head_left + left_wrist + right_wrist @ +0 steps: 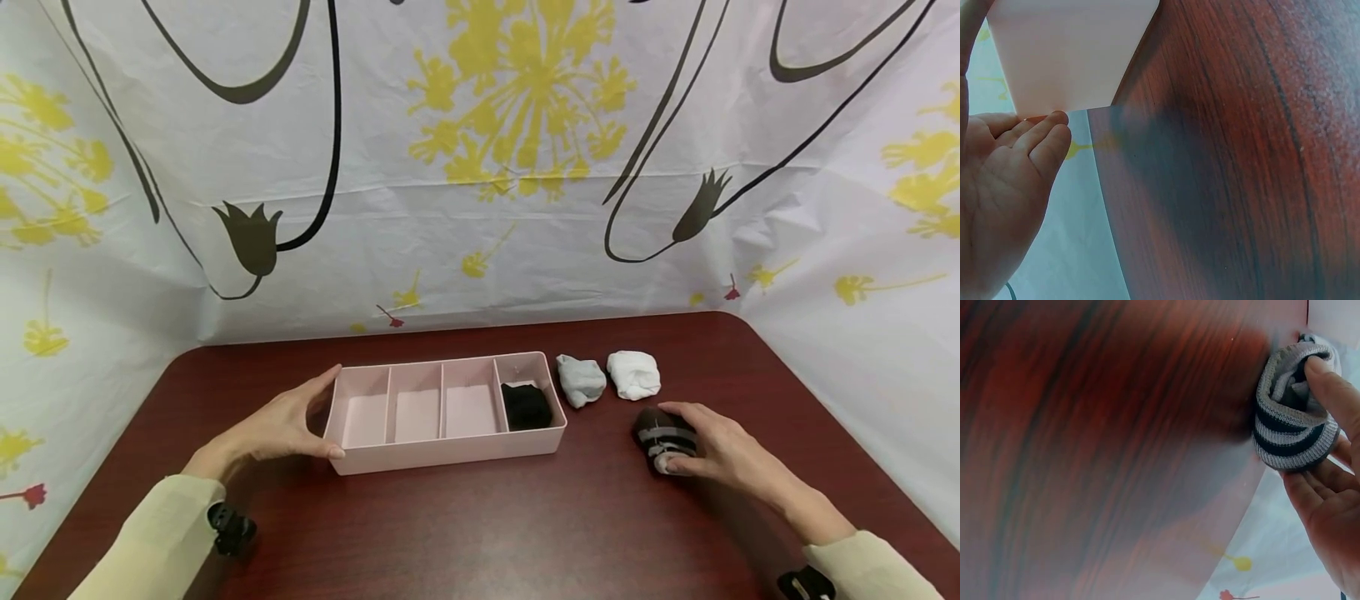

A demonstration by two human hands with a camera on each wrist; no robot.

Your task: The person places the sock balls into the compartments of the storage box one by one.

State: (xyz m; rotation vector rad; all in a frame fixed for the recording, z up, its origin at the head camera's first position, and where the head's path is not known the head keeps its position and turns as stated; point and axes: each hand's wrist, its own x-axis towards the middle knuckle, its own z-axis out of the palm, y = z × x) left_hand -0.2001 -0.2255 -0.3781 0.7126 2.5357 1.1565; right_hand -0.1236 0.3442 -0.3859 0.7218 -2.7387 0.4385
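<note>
A pale pink organizer box (450, 452) with a row of compartments sits on the table. My left hand (281, 423) holds its left end, thumb at the front corner and fingers at the back corner. In the left wrist view, fingertips (1055, 119) touch the box wall (1079, 59). A rolled black sock (527, 407) lies in the rightmost compartment. To the right of the box, my right hand (723, 446) grips a rolled dark sock with grey stripes (665, 437). The right wrist view shows the thumb pressed into the opening of that striped sock (1291, 434).
Beyond the striped sock lie a rolled grey sock (581, 381) and a rolled white sock (633, 374), near the box's right end. Everything stands on a dark reddish wooden table (480, 533). A white cloth with yellow flowers (375, 192) hangs behind and at both sides.
</note>
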